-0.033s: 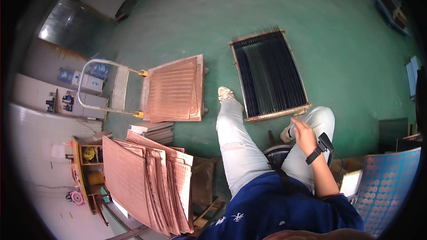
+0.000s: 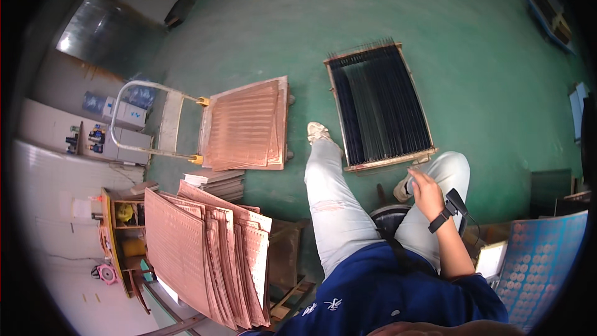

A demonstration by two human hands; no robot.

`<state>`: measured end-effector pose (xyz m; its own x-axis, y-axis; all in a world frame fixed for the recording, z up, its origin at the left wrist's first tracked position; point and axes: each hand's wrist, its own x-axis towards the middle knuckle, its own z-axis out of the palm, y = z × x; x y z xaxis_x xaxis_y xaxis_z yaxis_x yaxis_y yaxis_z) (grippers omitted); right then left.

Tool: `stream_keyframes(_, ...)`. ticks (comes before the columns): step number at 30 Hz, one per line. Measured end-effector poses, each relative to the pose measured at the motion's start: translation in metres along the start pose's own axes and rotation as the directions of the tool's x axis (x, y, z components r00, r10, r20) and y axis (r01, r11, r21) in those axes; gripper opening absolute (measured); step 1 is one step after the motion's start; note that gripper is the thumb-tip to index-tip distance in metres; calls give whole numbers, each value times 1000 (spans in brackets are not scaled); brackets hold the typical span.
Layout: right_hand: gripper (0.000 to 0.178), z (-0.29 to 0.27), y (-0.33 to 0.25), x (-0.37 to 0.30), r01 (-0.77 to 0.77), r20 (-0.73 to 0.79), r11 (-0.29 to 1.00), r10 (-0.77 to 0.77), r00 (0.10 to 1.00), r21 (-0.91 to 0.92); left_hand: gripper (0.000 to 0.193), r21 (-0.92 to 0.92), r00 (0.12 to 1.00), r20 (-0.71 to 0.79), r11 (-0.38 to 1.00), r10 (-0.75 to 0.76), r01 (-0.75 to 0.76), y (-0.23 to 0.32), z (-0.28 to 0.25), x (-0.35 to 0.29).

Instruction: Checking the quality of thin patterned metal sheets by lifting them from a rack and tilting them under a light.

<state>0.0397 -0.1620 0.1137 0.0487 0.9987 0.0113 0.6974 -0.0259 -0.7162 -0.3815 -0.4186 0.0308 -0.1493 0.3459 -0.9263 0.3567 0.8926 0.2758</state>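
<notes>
My right hand (image 2: 426,193) is over my right thigh, just short of the dark rack. Its fingers stretch forward, loosely together, and I see nothing held in them. A black band with a small device (image 2: 451,208) is strapped round that wrist. The dark rack (image 2: 379,106) lies on the floor in front of me, a light wooden frame filled with rows of thin black dividers. Nothing of my left hand is in the picture. On my left, several copper-coloured perforated panels (image 2: 175,252) stand leaning together.
A platform trolley with a white handle (image 2: 115,115) carries a stack of copper-coloured sheets (image 2: 242,124) at front left. Grey boards (image 2: 214,185) are piled beside it. A yellow-edged shelf (image 2: 112,242) is at far left. To my right stands a blue patterned panel (image 2: 541,267). The floor (image 2: 280,25) is green.
The whole view has shifted very slightly to the right. My right hand keeps the same pose, and nothing was taken or let go.
</notes>
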Motion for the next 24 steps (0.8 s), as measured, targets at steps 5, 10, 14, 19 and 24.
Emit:
stream_keyframes(5, 31, 12, 3, -10, 31, 59, 999, -31, 998, -5, 21, -138, 999, -34, 990, -27, 22, 9, 3, 2)
stream_keyframes(10, 31, 16, -4, -11, 20, 109, 1000, -20, 994, 0, 22, -210, 998, -39, 977, -47, 38, 12, 6, 3)
stream_keyframes(14, 31, 18, -8, -9, 37, 116, 999, -37, 993, -6, 22, -242, 998, -36, 969, -56, 46, 11, 7, 5)
stream_keyframes(19, 30, 16, -14, -8, 52, 110, 999, -52, 993, 5, 22, -275, 997, -29, 960, -68, 57, 9, 9, 5)
stream_keyframes(24, 31, 17, -12, -11, 51, 105, 999, -50, 993, -7, 23, -296, 997, -29, 953, -75, 63, 9, 8, 6)
